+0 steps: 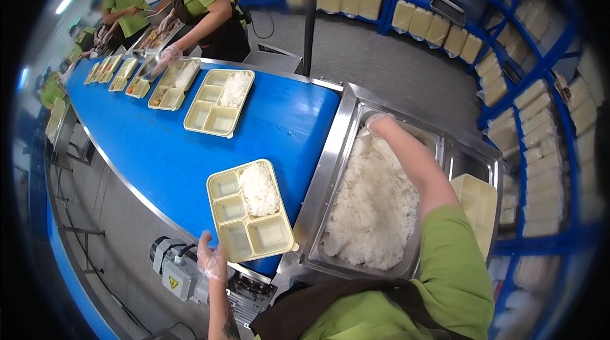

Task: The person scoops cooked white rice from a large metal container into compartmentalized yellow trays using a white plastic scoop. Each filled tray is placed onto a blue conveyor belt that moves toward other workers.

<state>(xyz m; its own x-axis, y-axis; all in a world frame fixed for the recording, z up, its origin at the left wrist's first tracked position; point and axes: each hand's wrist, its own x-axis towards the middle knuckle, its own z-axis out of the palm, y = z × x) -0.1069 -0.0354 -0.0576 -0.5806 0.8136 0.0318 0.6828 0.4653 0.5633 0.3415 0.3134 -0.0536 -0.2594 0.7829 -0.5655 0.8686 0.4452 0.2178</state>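
Head: at rice (372,210), far end, w/ R hand (380,125); can't tell fingers. By tray (268,236) w/ L hand (212,260), fingers apart.

1) Look low in the view, left of the middle, to find one sign: a yellow warning triangle (173,281)
2) Stuck on the flat side of a grey motor box (185,281), down by the near end of the blue belt (283,121)
3) Made with three corners and bright yellow all over, so easy to spot on the dull grey
4) Marked in the middle with something dark, but too small to tell just what
5) Meant as a "be careful" sign, going by the shape and colour
6) No words, letters or numbers clear enough to read anywhere
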